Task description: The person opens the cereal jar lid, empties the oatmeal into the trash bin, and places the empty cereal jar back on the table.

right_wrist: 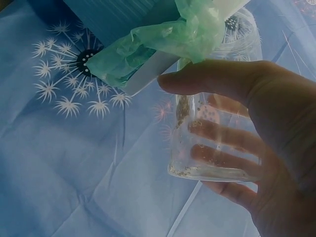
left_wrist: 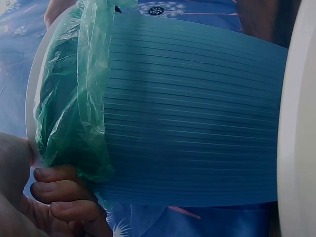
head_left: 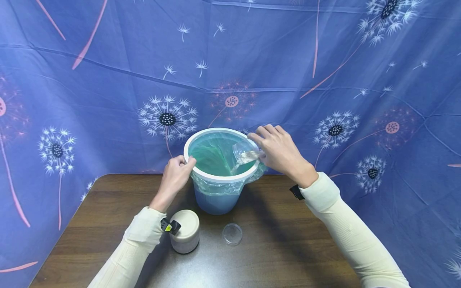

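Observation:
A blue ribbed trash bin [head_left: 216, 202] with a white rim stands on the table, lined with a green plastic bag [head_left: 210, 156] folded over its edge. At the rim's left side my left hand [head_left: 175, 176] grips the edge, thumb on top and fingers curled below, as the left wrist view shows. My right hand [head_left: 282, 152] holds a clear jar [head_left: 240, 150], tipped with its mouth over the bin's right inside. Pale bits lie in the jar and near its mouth. From the right wrist view, thumb and fingers wrap the jar [right_wrist: 215, 173], with crumbs clinging to its wall.
On the brown wooden table [head_left: 288, 240], a cream-lidded canister [head_left: 185, 234] stands in front of the bin, beside my left wrist. A clear round lid [head_left: 232, 234] lies to its right. A blue dandelion-print cloth [head_left: 119, 92] hangs behind the table.

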The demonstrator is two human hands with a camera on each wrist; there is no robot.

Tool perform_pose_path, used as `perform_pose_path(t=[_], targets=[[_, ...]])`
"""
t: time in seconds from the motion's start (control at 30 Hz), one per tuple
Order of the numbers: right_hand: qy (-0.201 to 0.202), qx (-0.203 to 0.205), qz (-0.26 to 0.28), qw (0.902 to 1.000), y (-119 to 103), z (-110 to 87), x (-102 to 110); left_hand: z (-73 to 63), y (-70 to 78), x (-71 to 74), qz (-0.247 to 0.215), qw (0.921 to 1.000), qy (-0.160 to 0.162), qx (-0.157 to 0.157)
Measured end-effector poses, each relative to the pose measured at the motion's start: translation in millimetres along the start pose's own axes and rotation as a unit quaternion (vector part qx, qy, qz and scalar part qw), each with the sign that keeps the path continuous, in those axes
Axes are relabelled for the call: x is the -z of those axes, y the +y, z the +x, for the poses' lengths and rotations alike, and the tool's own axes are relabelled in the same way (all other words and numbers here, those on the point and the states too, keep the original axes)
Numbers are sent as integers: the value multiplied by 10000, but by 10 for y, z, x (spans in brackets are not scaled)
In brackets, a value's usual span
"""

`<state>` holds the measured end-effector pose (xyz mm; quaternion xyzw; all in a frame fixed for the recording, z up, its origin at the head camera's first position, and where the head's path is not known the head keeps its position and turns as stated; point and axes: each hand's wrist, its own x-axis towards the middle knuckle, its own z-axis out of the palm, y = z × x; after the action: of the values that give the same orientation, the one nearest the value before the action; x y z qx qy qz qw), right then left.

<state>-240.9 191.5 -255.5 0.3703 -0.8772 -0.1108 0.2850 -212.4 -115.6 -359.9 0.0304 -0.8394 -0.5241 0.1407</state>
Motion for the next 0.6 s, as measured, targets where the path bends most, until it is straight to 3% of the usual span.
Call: perform_pose_path(t=[0.6], targets=[[-119,-15,-118,9999,-6,6,22,2,-5,3,-35,10000,-47,36]])
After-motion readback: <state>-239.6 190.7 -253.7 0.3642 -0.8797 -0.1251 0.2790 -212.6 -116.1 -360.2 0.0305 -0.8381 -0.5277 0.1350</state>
